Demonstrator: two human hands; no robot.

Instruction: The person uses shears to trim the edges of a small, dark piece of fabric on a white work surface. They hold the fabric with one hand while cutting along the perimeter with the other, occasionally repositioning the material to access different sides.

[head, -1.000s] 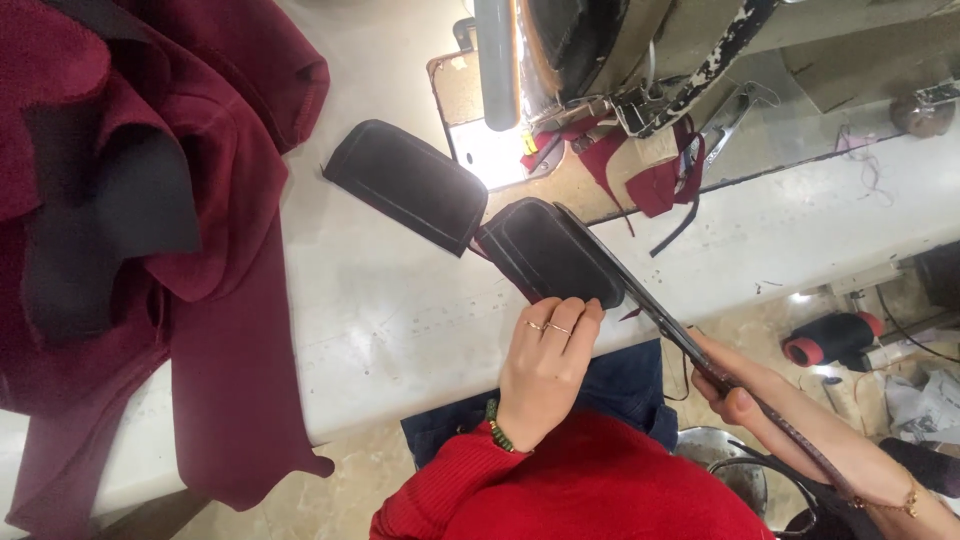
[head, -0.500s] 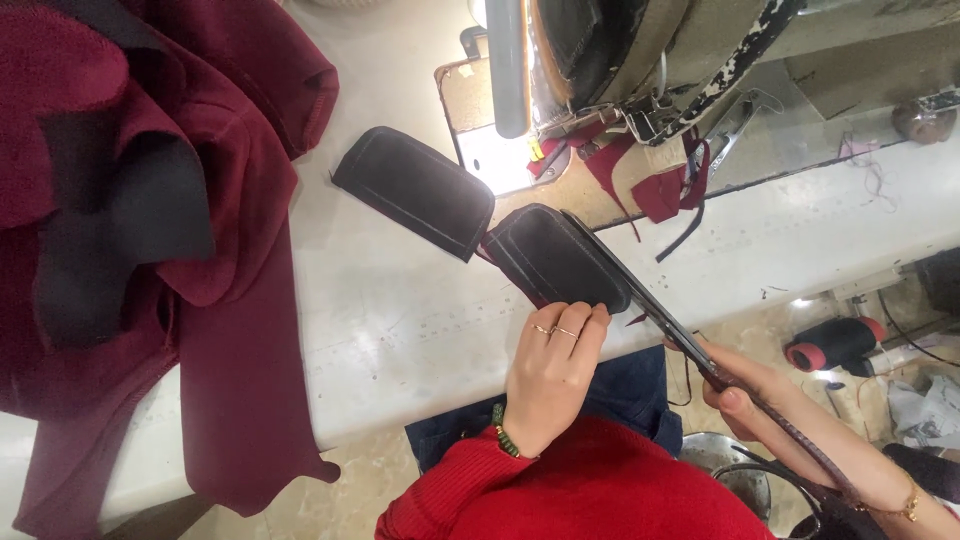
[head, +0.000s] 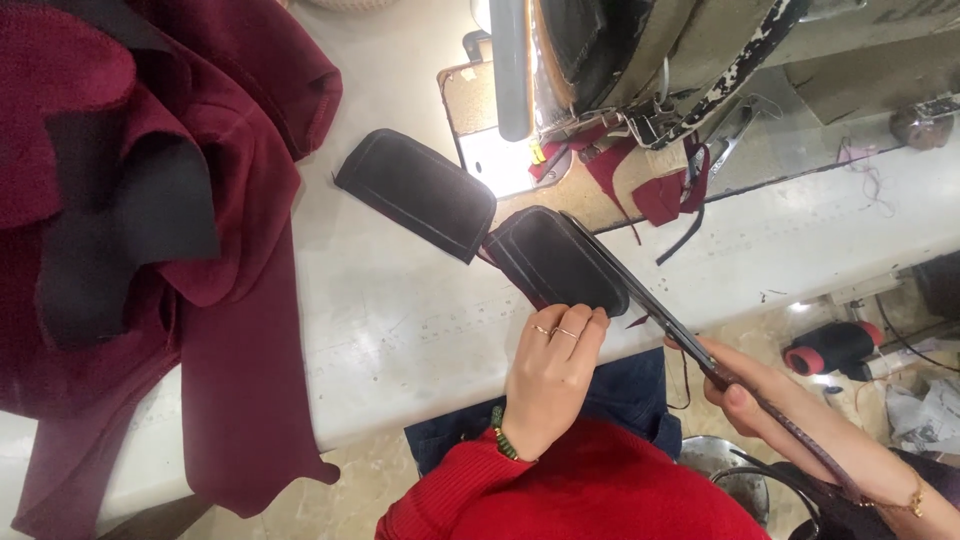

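Your left hand (head: 548, 375) lies palm-down, fingers together and slack, fingertips pressing the near edge of a dark rounded fabric panel (head: 555, 260); it pins rather than grips, nothing enclosed. The panel lies flat on the white table (head: 400, 330), just beyond your fingertips. Its long axis runs diagonally, from the far end near the sewing machine down toward the table's front edge on the right-hand side.

Your right hand (head: 745, 390) is closed on the handles of long scissors (head: 650, 305), off the table edge, to the right of the pinning hand. The blades lie along the panel's right-hand long edge, tip pointing up and away toward the machine, parallel to the panel's long axis. How far apart the blades stand cannot be told.

Beyond the pinned panel, touching or nearly touching its far corner, a second dark panel (head: 418, 192) lies flat, its long axis on a similar diagonal. Further out is the sewing machine (head: 620, 60), with maroon scraps (head: 660, 190) beneath it. Well apart to the left, a maroon garment (head: 200, 250) with black lining is heaped and hanging over the table front.
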